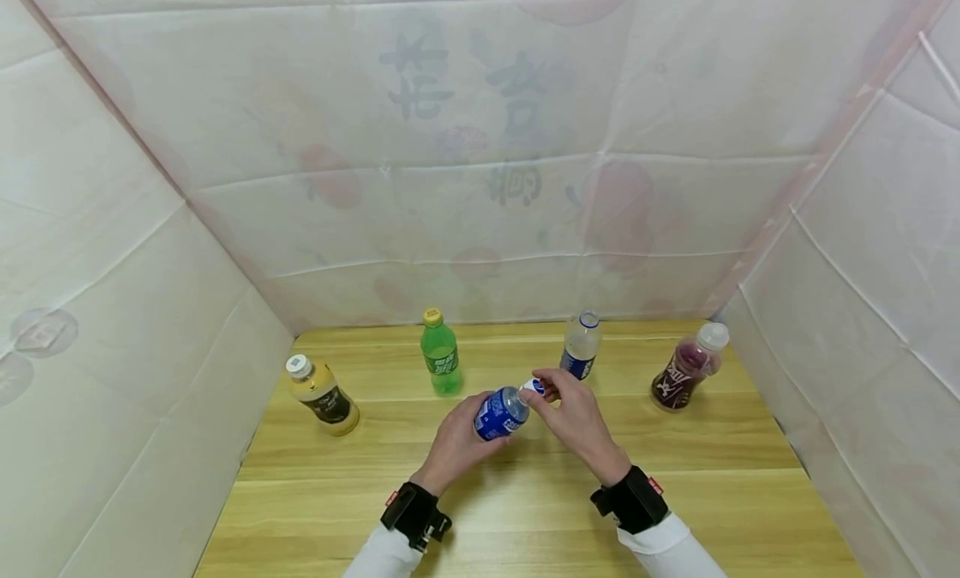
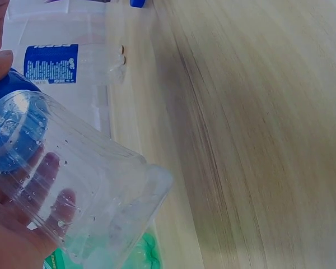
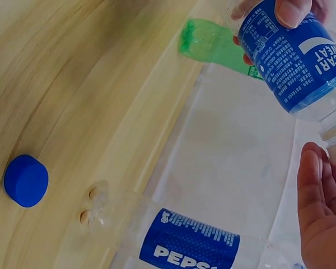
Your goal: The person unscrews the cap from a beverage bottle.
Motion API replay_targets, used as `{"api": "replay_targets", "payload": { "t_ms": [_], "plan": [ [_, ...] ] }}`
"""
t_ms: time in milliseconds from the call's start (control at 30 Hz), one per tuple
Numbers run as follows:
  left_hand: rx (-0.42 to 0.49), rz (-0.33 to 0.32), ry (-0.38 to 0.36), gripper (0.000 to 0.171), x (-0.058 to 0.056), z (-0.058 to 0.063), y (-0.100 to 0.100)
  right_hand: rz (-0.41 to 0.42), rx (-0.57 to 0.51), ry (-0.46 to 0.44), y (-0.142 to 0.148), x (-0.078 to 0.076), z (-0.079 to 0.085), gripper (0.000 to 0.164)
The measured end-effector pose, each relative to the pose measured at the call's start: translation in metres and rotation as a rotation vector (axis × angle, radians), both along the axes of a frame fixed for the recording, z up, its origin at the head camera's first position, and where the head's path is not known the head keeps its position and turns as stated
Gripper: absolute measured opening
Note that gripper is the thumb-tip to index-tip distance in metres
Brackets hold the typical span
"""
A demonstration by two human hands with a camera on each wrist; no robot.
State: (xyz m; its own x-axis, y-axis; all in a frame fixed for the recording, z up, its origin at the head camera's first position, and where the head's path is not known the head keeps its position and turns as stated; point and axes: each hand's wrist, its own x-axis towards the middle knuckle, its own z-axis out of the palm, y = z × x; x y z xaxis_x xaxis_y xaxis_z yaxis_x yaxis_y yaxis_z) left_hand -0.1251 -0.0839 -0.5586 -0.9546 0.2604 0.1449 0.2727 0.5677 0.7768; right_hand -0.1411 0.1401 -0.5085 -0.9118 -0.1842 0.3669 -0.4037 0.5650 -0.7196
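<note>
My left hand [image 1: 457,442] grips a clear drink bottle [image 1: 495,415] round its blue Pocari Sweat label, and the bottle is held tilted above the table with its neck toward the right. With thumb and fingers my right hand [image 1: 576,421] pinches the white cap [image 1: 534,386] at the bottle's neck. Whether the cap is tight or loose I cannot tell. The left wrist view shows the bottle's see-through base [image 2: 123,218] with droplets inside. Just behind the right hand stands a clear Pepsi bottle [image 1: 583,340] with an open mouth. A blue cap [image 3: 26,180] lies on the table near it.
A green bottle [image 1: 440,353] with a yellow cap stands behind the left hand. Far left is a bottle of yellow drink [image 1: 324,399]; far right, a purple one [image 1: 686,374] with a white cap. Cloth walls [image 1: 465,228] enclose the wooden table [image 1: 525,520] at the back and sides.
</note>
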Motion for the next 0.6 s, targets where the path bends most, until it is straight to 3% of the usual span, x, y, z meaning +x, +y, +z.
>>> {"api": "replay_targets", "payload": {
  "t_ms": [600],
  "plan": [
    [0.003, 0.005, 0.004, 0.074, 0.0003, 0.0004, -0.001, 0.085, 0.002, 0.031, -0.0008, 0.0021, 0.0025, 0.039]
  ]
}}
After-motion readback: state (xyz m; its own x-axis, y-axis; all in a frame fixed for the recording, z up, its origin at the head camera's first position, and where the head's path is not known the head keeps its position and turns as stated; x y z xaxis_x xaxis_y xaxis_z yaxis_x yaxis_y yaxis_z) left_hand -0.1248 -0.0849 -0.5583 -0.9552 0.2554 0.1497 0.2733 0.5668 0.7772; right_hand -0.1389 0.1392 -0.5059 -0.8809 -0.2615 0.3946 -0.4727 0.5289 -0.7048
